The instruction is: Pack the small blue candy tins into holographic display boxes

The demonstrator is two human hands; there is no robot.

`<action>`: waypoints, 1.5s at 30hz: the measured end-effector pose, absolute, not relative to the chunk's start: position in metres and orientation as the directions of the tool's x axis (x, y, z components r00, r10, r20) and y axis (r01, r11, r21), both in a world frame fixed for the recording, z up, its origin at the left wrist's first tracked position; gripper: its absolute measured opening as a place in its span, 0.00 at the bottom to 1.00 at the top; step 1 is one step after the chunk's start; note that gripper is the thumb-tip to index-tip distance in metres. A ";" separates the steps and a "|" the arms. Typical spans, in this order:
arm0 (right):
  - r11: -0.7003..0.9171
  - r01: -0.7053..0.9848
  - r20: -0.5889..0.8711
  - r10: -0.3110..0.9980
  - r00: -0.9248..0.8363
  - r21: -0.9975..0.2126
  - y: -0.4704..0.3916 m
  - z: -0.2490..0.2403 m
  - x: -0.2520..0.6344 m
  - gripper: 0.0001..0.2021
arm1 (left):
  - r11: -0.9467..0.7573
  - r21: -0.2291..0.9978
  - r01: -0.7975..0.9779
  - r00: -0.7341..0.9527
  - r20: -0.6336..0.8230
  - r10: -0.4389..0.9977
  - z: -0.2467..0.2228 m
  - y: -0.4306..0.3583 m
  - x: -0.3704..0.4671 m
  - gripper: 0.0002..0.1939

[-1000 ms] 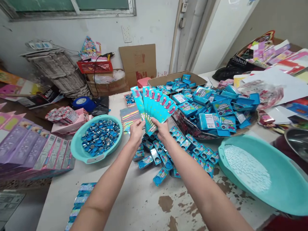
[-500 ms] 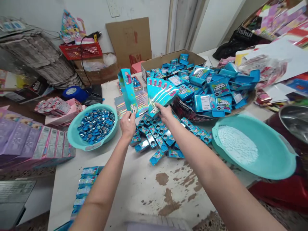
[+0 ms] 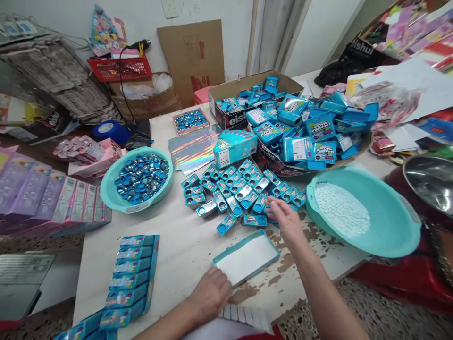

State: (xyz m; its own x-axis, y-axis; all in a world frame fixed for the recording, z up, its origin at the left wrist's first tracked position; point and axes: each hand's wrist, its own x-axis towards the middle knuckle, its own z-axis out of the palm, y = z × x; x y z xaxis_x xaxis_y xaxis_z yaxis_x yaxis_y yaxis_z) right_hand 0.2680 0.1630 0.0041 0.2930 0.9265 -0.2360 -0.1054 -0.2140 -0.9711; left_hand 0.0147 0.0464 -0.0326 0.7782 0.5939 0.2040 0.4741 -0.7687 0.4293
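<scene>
Near the table's front lies a shallow cardboard tray (image 3: 244, 259) with a white inside and blue edges. My left hand (image 3: 214, 290) has its fingers curled at the tray's near left corner. Farther right, my right hand (image 3: 285, 219) reaches over the edge of a cluster of small blue tins (image 3: 233, 205), its fingers stretched out and apart. Nothing shows in it; I cannot tell whether the fingertips touch a tin. Behind the cluster, a stack of turquoise cartons (image 3: 235, 147) rests beside a shiny silver sheet (image 3: 193, 148).
A turquoise basin (image 3: 164, 191) of round blue and silver pieces stands left; another basin (image 3: 392, 226) with small white pieces stands right. Blue tins fill cardboard boxes (image 3: 283, 172) behind. Rows of blue tins in a tray (image 3: 154, 269) sit front left, purple boxes (image 3: 42, 198) beyond.
The fanned turquoise cartons left my right hand and lie behind the tins. The carton from my left hand appears to be the tray in front. Both hands came nearer.
</scene>
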 end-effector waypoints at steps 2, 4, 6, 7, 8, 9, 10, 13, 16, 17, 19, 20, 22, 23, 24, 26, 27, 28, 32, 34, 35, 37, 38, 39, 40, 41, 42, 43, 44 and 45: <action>-0.162 0.150 -0.117 0.956 0.271 -0.975 0.157 -0.007 0.258 0.17 | -0.731 0.398 0.554 0.702 0.248 0.668 -0.047 0.063 0.017 0.09; -0.086 0.424 -0.011 0.984 0.175 -0.901 0.163 -0.014 0.240 0.14 | -0.578 0.361 0.732 0.501 0.289 0.816 -0.050 0.092 0.018 0.21; -0.046 0.699 0.022 0.996 0.088 -0.713 0.174 -0.015 0.220 0.13 | -0.315 0.306 0.898 0.240 0.259 0.935 -0.046 0.122 0.023 0.36; -0.042 0.806 0.014 0.998 0.062 -0.590 0.179 -0.014 0.211 0.14 | -0.215 0.277 0.937 0.156 0.221 0.963 -0.043 0.135 0.027 0.42; -0.046 0.880 -0.006 0.999 0.049 -0.474 0.182 -0.012 0.203 0.14 | -0.150 0.246 0.957 0.107 0.177 0.978 -0.041 0.144 0.031 0.46; -0.051 0.925 -0.023 0.999 0.046 -0.377 0.185 -0.010 0.197 0.14 | -0.113 0.221 0.969 0.083 0.138 0.987 -0.040 0.151 0.037 0.47; -0.050 0.951 -0.030 0.999 0.043 -0.304 0.187 -0.008 0.192 0.15 | -0.094 0.200 0.975 0.074 0.105 0.992 -0.039 0.154 0.041 0.45; -0.037 0.981 -0.016 0.999 0.034 -0.191 0.188 -0.003 0.186 0.15 | -0.052 0.154 0.987 0.042 0.073 0.996 -0.037 0.152 0.051 0.41; -0.030 0.987 -0.035 0.999 0.025 -0.156 0.188 -0.003 0.186 0.16 | -0.026 0.126 0.992 0.016 0.083 0.996 -0.037 0.148 0.052 0.41; -0.027 0.989 -0.045 0.999 0.020 -0.149 0.188 -0.003 0.186 0.17 | -0.025 0.123 0.992 0.015 0.080 0.997 -0.038 0.147 0.051 0.39; -0.017 0.991 -0.055 0.998 0.009 -0.136 0.190 -0.003 0.186 0.17 | -0.028 0.128 0.991 0.019 0.071 0.997 -0.040 0.148 0.048 0.34; -0.012 0.991 -0.056 0.998 0.004 -0.131 0.191 -0.003 0.186 0.17 | -0.037 0.138 0.990 0.028 0.067 0.997 -0.042 0.148 0.046 0.32; -0.005 0.991 -0.055 0.998 -0.002 -0.130 0.193 -0.004 0.185 0.18 | -0.072 0.167 0.983 0.063 0.059 0.996 -0.045 0.151 0.043 0.29; -0.005 0.991 -0.054 0.999 -0.002 -0.134 0.194 -0.004 0.185 0.18 | -0.097 0.180 0.979 0.089 0.052 0.995 -0.047 0.152 0.041 0.30; -0.006 0.990 -0.054 0.999 -0.002 -0.140 0.193 -0.004 0.184 0.19 | -0.123 0.190 0.974 0.117 0.042 0.992 -0.048 0.154 0.038 0.31; -0.014 0.988 -0.061 0.998 0.005 -0.151 0.191 -0.003 0.182 0.20 | -0.143 0.202 0.969 0.143 0.018 0.990 -0.048 0.158 0.033 0.32; -0.019 0.988 -0.074 0.997 0.007 -0.155 0.188 -0.002 0.179 0.19 | -0.131 0.206 0.970 0.133 0.007 0.991 -0.048 0.160 0.029 0.31; -0.025 0.987 -0.095 0.995 0.009 -0.161 0.185 -0.001 0.177 0.18 | -0.111 0.212 0.971 0.114 -0.001 0.994 -0.047 0.161 0.025 0.31; -0.069 0.970 -0.233 0.972 0.013 -0.234 0.172 0.007 0.164 0.13 | -0.017 0.228 0.973 0.022 -0.019 1.000 -0.042 0.159 0.015 0.32; -0.106 0.951 -0.277 0.961 0.022 -0.291 0.168 0.008 0.161 0.13 | 0.019 0.229 0.973 -0.012 -0.032 0.999 -0.040 0.157 0.015 0.32; -0.126 0.938 -0.282 0.959 0.032 -0.322 0.167 0.006 0.160 0.13 | 0.029 0.227 0.973 -0.021 -0.039 0.999 -0.039 0.156 0.017 0.32; -0.166 0.910 -0.288 0.956 0.054 -0.380 0.165 0.001 0.161 0.14 | 0.026 0.222 0.975 -0.016 -0.046 0.999 -0.039 0.155 0.019 0.32; -0.182 0.898 -0.298 0.953 0.060 -0.400 0.163 -0.004 0.160 0.15 | 0.017 0.219 0.976 -0.007 -0.045 0.999 -0.040 0.154 0.020 0.32; -0.192 0.892 -0.327 0.943 0.053 -0.410 0.161 -0.009 0.159 0.17 | 0.008 0.217 0.976 0.001 -0.042 0.999 -0.040 0.154 0.021 0.32; -0.188 0.892 -0.369 0.929 0.026 -0.412 0.158 -0.015 0.158 0.18 | 0.002 0.217 0.976 0.006 -0.037 0.999 -0.041 0.154 0.021 0.32; -0.168 0.897 -0.409 0.912 -0.016 -0.410 0.154 -0.021 0.156 0.20 | -0.003 0.220 0.975 0.010 -0.031 0.999 -0.042 0.154 0.020 0.33; -0.137 0.904 -0.439 0.896 -0.061 -0.404 0.151 -0.026 0.153 0.25 | -0.008 0.227 0.974 0.014 -0.027 1.000 -0.043 0.155 0.019 0.33; -0.105 0.914 -0.455 0.885 -0.094 -0.392 0.148 -0.032 0.150 0.31 | -0.016 0.235 0.972 0.022 -0.023 0.999 -0.043 0.155 0.018 0.33; -0.080 0.925 -0.460 0.881 -0.109 -0.372 0.146 -0.037 0.148 0.37 | -0.026 0.243 0.970 0.032 -0.022 0.999 -0.044 0.156 0.016 0.33; -0.064 0.936 -0.451 0.886 -0.107 -0.347 0.144 -0.042 0.146 0.40 | -0.038 0.249 0.968 0.045 -0.023 0.999 -0.044 0.157 0.014 0.34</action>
State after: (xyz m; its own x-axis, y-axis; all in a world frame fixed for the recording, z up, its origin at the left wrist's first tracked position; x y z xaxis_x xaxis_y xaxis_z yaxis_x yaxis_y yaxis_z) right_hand 0.1458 0.1436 -0.0416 -0.1065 0.8864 -0.4506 0.9358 -0.0637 -0.3466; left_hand 0.0139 0.1569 -0.0443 0.0447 0.9987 -0.0231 0.9678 -0.0376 0.2489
